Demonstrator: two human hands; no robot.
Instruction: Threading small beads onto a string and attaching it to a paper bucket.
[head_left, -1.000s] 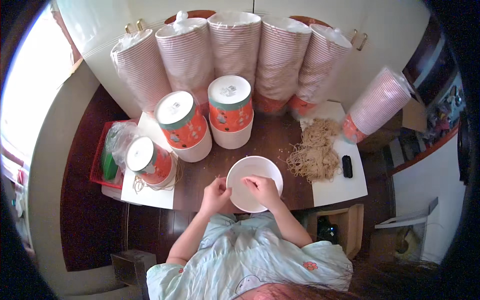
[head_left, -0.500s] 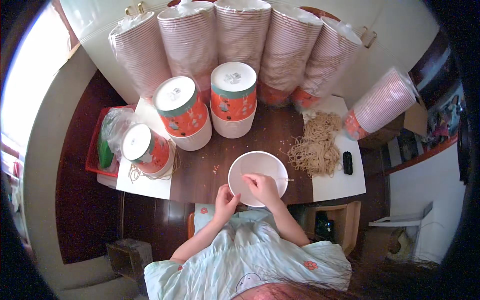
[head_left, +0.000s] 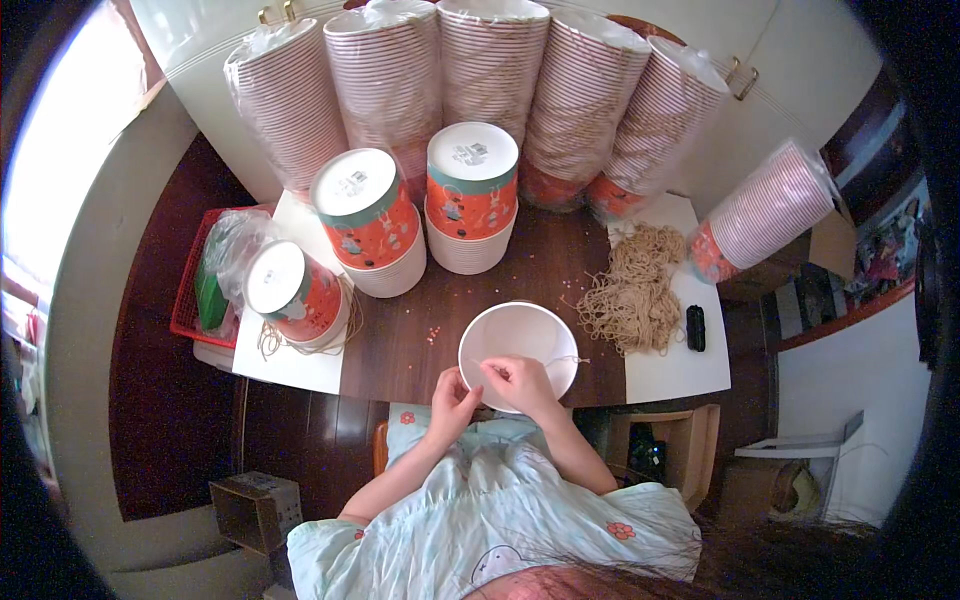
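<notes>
Brown table (head_left: 395, 340), left hand (head_left: 453, 405) at tub (head_left: 525, 335); right hand (head_left: 522, 383) above.

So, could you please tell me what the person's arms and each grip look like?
The left grip and right grip are bare hands, without gloves. The forearms are bare too, with no watch or bracelet visible. The loose, short sleeves are pale blue-green, and a red flower-like print shows on the right one.
</notes>
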